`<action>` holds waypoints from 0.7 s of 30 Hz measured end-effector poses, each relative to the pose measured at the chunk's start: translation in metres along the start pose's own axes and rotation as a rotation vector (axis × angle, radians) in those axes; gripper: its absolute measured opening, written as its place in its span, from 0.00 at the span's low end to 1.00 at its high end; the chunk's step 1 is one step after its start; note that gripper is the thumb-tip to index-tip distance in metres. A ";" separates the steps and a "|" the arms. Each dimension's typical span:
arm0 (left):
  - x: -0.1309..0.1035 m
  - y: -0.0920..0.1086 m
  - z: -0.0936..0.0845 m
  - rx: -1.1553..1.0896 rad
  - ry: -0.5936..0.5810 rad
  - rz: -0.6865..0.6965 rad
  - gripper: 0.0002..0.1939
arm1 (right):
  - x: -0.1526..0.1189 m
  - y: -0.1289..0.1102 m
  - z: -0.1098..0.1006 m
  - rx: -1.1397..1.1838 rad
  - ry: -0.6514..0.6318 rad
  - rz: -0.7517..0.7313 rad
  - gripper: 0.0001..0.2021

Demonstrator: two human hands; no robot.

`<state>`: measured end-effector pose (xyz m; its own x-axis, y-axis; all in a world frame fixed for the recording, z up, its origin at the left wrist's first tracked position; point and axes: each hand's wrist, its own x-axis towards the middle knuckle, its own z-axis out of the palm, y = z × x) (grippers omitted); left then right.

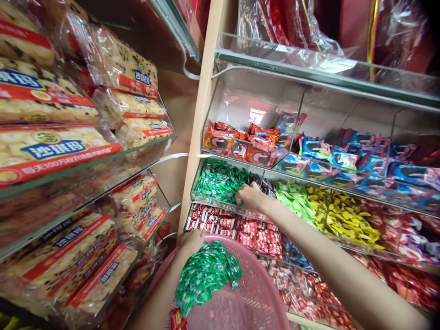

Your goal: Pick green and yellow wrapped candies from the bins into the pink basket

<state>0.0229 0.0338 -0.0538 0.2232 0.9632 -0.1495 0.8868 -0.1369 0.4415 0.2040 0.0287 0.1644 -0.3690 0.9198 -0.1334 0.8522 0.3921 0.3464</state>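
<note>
My left hand [192, 243] is closed over the far rim of a pink plastic basket [271, 279]. A heap of green-wrapped candies [208, 272] lies in the basket, with a small red-and-yellow packet [178, 319] at its lower left. My right hand [250, 197] reaches to the front edge of a clear shelf bin, at the right side of more green-wrapped candies [220, 181]. Its fingers are curled in, and what they hold, if anything, is hidden. Dark-wrapped sweets [268, 187] show just beyond the right hand.
Bins of light green sweets [294, 199] and yellow sweets [340, 213] continue rightward. Red packets [259, 236] fill the tier below. Orange-red packets [261, 144] and a glass shelf edge [309, 68] are above. Packaged sachima cakes [58, 146] crowd glass shelves at left. A wooden post [202, 91] stands between.
</note>
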 end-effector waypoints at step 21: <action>-0.003 0.000 0.000 0.015 0.017 0.007 0.27 | 0.009 0.000 -0.007 -0.158 -0.071 0.159 0.13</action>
<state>0.0226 0.0311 -0.0530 0.2229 0.9660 -0.1309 0.8911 -0.1474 0.4293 0.1974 0.0371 0.1698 -0.2034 0.9706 -0.1283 0.8268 0.2405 0.5085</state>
